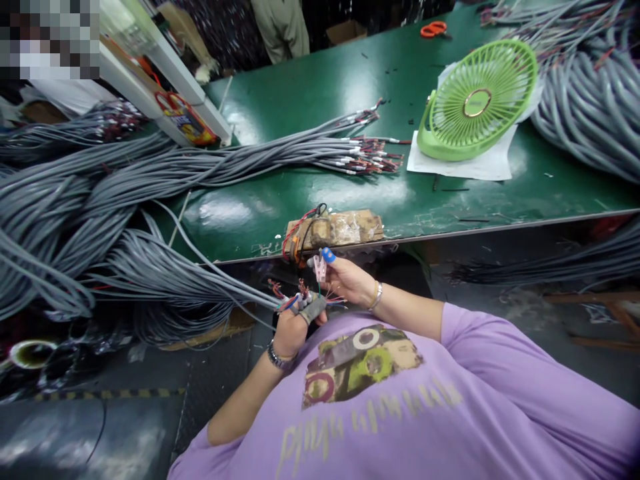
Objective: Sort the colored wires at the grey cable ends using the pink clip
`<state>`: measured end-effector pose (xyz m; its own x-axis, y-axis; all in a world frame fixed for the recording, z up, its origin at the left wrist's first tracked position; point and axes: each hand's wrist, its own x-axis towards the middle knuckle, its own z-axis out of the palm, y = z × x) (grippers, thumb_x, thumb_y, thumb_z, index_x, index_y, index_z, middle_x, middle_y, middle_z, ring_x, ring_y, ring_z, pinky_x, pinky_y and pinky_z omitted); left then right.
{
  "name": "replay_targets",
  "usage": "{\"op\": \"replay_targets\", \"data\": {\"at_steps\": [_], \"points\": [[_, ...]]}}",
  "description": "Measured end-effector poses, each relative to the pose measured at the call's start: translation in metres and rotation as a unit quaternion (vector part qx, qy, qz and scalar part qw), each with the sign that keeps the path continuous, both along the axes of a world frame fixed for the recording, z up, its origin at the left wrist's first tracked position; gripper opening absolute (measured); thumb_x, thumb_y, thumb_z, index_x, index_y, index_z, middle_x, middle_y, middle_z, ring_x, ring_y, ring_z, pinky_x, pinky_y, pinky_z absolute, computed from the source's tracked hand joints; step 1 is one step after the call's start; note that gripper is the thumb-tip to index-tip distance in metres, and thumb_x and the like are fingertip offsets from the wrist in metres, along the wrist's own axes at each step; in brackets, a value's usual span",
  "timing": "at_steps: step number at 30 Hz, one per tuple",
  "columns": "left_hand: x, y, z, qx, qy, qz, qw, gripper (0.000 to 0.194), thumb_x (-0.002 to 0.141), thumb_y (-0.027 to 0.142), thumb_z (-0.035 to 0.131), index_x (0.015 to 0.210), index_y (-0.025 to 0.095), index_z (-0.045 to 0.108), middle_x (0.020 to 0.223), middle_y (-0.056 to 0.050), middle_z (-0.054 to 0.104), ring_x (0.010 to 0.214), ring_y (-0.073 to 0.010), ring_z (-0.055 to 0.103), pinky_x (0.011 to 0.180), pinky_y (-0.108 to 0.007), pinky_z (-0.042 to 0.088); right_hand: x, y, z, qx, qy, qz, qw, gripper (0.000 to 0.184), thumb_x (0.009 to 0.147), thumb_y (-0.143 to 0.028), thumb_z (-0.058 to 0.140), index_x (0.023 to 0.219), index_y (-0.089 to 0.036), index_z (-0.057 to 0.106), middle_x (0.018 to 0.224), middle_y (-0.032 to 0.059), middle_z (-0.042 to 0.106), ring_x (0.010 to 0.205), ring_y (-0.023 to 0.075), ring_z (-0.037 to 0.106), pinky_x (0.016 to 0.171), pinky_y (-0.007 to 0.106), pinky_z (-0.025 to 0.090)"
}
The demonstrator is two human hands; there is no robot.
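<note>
My left hand [295,325], with a grey wrap on its thumb, is closed around a bunch of grey cables [257,293]. Their stripped ends fan out into thin coloured wires [336,299] by my fingers. Just to the right, my right hand [347,279] pinches a small pale pink clip-like piece [319,268]; its exact kind is unclear. A blue cover [328,255] sits on one right fingertip. The pink piece is close above the wire ends, in front of a wooden block [345,229] with red and black wires at the table edge.
A thick bundle of grey cables [210,163] lies across the green table [280,100], with more heaped at left. A green fan [477,100] stands on white paper [463,170]. Orange-handled scissors [434,29] lie farther back. Coiled cables [590,100] fill the right. Someone's trousers [283,30] show behind.
</note>
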<state>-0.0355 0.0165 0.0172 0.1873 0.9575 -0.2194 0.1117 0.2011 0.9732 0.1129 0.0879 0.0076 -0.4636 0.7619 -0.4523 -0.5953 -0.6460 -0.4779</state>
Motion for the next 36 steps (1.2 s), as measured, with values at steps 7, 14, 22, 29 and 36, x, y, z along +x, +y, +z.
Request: {"op": "replay_targets", "data": {"at_steps": [7, 14, 22, 29, 36], "points": [[-0.008, -0.009, 0.004, -0.005, -0.019, 0.009, 1.0, 0.028, 0.079, 0.037, 0.066, 0.06, 0.016, 0.064, 0.055, -0.002, 0.06, 0.052, -0.0129, 0.052, 0.053, -0.026, 0.042, 0.011, -0.003, -0.007, 0.016, 0.032, 0.087, 0.996, 0.052, 0.086, -0.064, 0.049, 0.089, -0.016, 0.069, 0.077, 0.0037, 0.063, 0.062, 0.0101, 0.053, 0.057, 0.02, 0.044], [-0.008, -0.011, 0.009, 0.006, -0.031, 0.016, 0.999, 0.032, 0.081, 0.036, 0.064, 0.056, 0.016, 0.063, 0.052, -0.002, 0.06, 0.049, -0.012, 0.051, 0.051, -0.025, 0.04, 0.023, -0.01, -0.017, 0.066, 0.021, 0.161, 0.985, 0.047, 0.074, -0.056, 0.069, 0.094, -0.013, 0.066, 0.085, 0.0059, 0.065, 0.068, 0.0115, 0.059, 0.06, 0.023, 0.048], [-0.003, -0.012, 0.01, 0.033, 0.069, 0.032, 0.997, 0.032, 0.078, 0.04, 0.067, 0.056, 0.017, 0.063, 0.054, -0.003, 0.064, 0.051, -0.0139, 0.055, 0.055, -0.027, 0.046, 0.016, -0.028, 0.0, 0.2, -0.09, 0.165, 0.962, 0.043, 0.057, -0.038, 0.085, 0.084, -0.014, 0.061, 0.072, -0.0005, 0.061, 0.063, 0.0095, 0.054, 0.058, 0.021, 0.041], [-0.001, -0.015, 0.012, 0.044, 0.091, 0.038, 0.994, 0.026, 0.078, 0.035, 0.067, 0.059, 0.017, 0.064, 0.055, -0.002, 0.064, 0.051, -0.0142, 0.058, 0.055, -0.027, 0.049, 0.006, -0.038, 0.003, 0.196, -0.149, 0.095, 0.964, 0.039, 0.057, -0.042, 0.083, 0.071, -0.013, 0.061, 0.064, -0.0011, 0.059, 0.059, 0.0096, 0.051, 0.058, 0.024, 0.041], [-0.007, -0.021, 0.003, 0.073, 0.102, 0.058, 0.99, 0.028, 0.08, 0.041, 0.064, 0.061, 0.02, 0.067, 0.062, -0.004, 0.067, 0.059, -0.0174, 0.061, 0.057, -0.028, 0.049, 0.006, -0.042, 0.006, 0.157, -0.125, 0.089, 0.976, 0.035, 0.058, -0.04, 0.083, 0.07, -0.012, 0.065, 0.063, -0.0002, 0.061, 0.056, 0.008, 0.05, 0.054, 0.022, 0.038]]}}
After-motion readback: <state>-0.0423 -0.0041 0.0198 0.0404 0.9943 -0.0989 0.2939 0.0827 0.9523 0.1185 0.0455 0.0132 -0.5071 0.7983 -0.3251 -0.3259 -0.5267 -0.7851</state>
